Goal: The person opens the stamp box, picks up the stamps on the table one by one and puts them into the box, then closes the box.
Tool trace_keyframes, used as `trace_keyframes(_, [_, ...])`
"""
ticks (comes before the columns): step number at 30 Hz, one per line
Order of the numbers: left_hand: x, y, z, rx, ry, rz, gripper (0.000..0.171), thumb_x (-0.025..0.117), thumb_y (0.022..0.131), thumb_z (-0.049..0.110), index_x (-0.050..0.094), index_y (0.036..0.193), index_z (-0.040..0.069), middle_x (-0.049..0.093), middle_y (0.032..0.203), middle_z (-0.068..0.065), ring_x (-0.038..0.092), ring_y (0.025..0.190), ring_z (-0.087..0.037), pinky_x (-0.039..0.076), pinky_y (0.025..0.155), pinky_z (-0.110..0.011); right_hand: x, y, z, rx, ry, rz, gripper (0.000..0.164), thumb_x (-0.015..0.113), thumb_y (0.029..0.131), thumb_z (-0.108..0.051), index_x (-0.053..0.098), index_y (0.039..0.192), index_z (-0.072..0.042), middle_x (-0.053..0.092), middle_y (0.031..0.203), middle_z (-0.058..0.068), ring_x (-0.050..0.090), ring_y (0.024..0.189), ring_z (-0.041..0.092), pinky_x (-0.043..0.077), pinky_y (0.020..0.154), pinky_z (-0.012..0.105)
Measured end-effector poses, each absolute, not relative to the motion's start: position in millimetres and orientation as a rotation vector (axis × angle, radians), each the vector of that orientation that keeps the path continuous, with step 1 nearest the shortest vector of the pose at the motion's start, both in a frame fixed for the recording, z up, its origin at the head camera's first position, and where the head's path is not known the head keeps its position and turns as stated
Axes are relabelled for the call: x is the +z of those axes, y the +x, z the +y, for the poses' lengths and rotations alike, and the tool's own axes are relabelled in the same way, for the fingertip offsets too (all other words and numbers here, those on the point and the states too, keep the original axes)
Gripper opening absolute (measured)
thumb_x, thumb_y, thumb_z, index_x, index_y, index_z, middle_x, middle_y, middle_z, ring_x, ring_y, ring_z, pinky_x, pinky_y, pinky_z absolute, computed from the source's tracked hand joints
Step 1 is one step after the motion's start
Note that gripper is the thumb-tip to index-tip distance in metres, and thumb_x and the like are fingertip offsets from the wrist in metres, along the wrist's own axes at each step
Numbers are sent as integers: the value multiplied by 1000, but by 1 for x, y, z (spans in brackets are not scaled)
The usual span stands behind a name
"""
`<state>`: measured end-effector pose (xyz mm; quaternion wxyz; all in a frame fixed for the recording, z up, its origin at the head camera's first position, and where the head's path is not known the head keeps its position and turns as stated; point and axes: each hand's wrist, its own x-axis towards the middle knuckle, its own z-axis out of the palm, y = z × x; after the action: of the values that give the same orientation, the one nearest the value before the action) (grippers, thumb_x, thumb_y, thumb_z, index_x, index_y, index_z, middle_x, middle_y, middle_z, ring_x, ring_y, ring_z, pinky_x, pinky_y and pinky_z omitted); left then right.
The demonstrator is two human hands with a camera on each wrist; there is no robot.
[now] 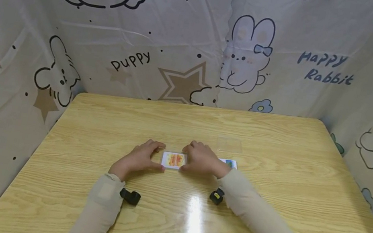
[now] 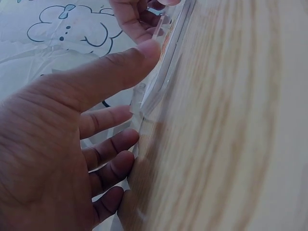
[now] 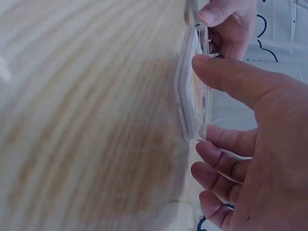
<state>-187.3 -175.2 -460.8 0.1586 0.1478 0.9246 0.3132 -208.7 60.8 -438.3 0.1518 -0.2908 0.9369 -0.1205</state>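
In the head view, a small stack of cards (image 1: 175,160) with an orange and yellow picture lies on the table inside a clear plastic case. A transparent cover (image 3: 201,132) sits over its picture side in the right wrist view. My left hand (image 1: 139,157) grips the left end, thumb at the near edge and index finger at the far edge. At the right end my right hand (image 1: 201,159) holds the cover in the same way. Its other fingers stay loosely bent beside the case. How firmly the cover is seated cannot be told.
Partly hidden behind my right wrist lies a second card stack (image 1: 232,163) with a blue and green picture. Beyond it is a flat clear plastic piece (image 1: 229,145). The wooden table (image 1: 277,147) ends at printed cloth walls (image 1: 182,50).
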Motion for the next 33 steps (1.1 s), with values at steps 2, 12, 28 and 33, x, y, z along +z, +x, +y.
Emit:
trace_keyframes(2, [-461, -187, -175, 893, 423, 2648, 78, 80, 75, 43, 48, 140, 14, 53, 126, -7, 51, 116, -25, 40, 102, -48, -439, -208, 60, -358, -833, 2687, 65, 75, 79, -47, 59, 130, -10, 56, 124, 9, 54, 110, 26, 43, 98, 48])
trace_keyframes(12, [-463, -188, -176, 857, 410, 2667, 69, 79, 78, 42, 52, 136, 17, 52, 122, -6, 51, 108, -24, 42, 99, -47, -442, -207, 61, -385, -825, 2702, 63, 75, 79, -46, 59, 129, -10, 56, 122, 8, 54, 107, 25, 43, 96, 46])
trace_keyframes(28, [-462, -187, -175, 839, 401, 2672, 64, 78, 79, 40, 54, 133, 17, 52, 123, -7, 50, 106, -25, 40, 98, -47, -445, -204, 62, -418, -823, 2698, 64, 76, 79, -44, 58, 129, -9, 57, 122, 9, 53, 108, 25, 44, 95, 46])
trace_keyframes(33, [-461, -186, -174, 852, 385, 2667, 61, 79, 79, 39, 56, 131, 17, 52, 123, -6, 50, 109, -25, 38, 98, -47, -446, -203, 62, -465, -804, 2694, 66, 78, 78, -42, 58, 130, -6, 57, 121, 9, 52, 106, 25, 44, 94, 43])
